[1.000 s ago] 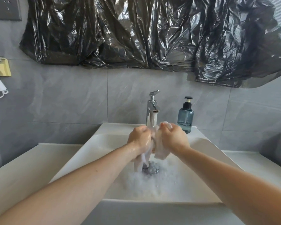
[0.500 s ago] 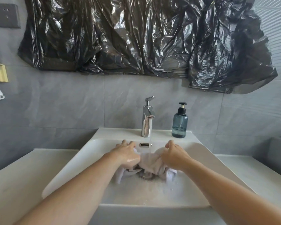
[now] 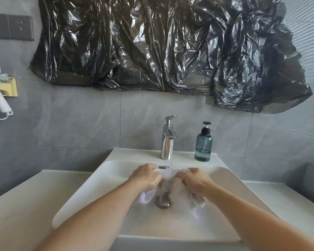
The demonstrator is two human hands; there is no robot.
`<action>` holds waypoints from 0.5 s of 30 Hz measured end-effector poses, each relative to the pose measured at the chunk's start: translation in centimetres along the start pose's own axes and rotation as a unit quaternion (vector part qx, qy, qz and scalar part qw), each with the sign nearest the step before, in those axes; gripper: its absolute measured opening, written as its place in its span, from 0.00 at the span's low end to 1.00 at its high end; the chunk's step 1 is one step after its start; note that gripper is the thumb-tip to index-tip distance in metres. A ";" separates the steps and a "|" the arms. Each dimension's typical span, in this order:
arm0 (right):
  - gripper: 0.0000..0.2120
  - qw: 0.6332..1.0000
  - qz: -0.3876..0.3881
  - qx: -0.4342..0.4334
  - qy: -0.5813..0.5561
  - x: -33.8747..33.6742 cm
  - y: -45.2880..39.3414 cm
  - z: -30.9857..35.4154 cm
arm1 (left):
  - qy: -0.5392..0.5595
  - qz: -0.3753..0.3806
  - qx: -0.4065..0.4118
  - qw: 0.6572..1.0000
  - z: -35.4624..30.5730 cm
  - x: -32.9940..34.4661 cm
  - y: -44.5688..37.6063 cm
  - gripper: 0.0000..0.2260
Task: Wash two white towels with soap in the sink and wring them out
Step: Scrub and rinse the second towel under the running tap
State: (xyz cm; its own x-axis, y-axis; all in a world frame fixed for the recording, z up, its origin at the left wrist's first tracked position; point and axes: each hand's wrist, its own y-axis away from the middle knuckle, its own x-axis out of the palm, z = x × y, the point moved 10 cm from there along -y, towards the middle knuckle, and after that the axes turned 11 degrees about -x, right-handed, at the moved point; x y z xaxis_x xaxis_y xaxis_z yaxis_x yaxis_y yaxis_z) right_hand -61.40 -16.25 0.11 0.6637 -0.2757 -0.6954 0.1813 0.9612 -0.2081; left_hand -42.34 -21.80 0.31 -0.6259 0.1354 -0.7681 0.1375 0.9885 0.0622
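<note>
Both hands, left hand (image 3: 145,176) & right hand (image 3: 195,180), now grip the towel (image 3: 168,183) low in the sink (image 3: 101,180), not lifted like before, prob. rinsing under the tap (image 3: 167,140).

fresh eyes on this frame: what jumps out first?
The crumpled black plastic sheeting spread over the wall above the sink dominates the upper half. Below it, at center, the left hand and right hand grip a wet white towel in the white sink, under water running from the chrome faucet. A blue soap pump bottle stands right of the faucet.
</note>
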 end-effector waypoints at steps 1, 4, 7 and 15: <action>0.15 0.999 -0.037 -0.006 -0.029 -1.0 0.2 0.6 | 0.093 -0.009 -0.001 0.996 -0.4 -0.8 0.1 0.15; 0.16 0.990 -0.119 -0.072 -0.027 -3.2 1.1 3.5 | 0.283 0.060 0.005 0.957 -1.5 0.2 0.0 0.23; 0.15 0.986 -0.127 -0.083 -0.073 -2.7 2.2 5.6 | 0.319 0.062 0.028 0.945 -2.0 1.3 0.1 0.29; 0.15 0.984 -0.150 -0.095 -0.036 -2.7 3.0 8.2 | 0.350 0.005 0.008 0.937 -1.7 0.4 -0.7 0.22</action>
State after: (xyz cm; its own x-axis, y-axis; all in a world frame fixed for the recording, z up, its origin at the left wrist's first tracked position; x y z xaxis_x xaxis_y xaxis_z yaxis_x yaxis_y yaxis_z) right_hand -56.76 -12.53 7.01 0.6521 -0.5381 -0.5341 0.2426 0.8155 -0.5254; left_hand -43.98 -22.31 1.07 -0.9738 0.1606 -0.1613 0.1538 0.9866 0.0539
